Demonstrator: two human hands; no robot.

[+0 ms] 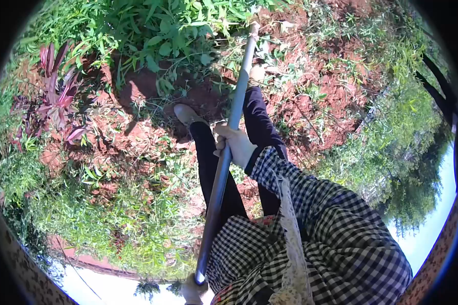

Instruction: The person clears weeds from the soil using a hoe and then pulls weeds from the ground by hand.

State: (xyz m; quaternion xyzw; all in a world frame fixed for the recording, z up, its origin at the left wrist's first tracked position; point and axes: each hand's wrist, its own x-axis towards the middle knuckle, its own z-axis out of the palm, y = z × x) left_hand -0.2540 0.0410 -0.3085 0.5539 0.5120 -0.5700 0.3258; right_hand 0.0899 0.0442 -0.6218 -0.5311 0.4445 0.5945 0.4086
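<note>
A long, smooth grey pole [238,96] runs from the leafy plants at the top of the head view down to my body. My right hand [236,145] wraps round its middle, the fingers closed. At the pole's near end is my left hand [194,291], closed about it and partly cut off by the bottom of the view. The pole's far end reaches a pale fitting [254,25] among the weeds. Whatever head it carries is hidden by leaves, so I cannot tell the tool's kind. My checked sleeve [310,183] covers the right arm.
My shoes, one tan [186,114] and one behind the pole [257,74], stand on red soil [336,112] with scattered weeds. Dense green plants [168,30] grow ahead. A red-leaved plant [58,99] stands at the left. A pale strap [292,239] hangs before my checked shirt.
</note>
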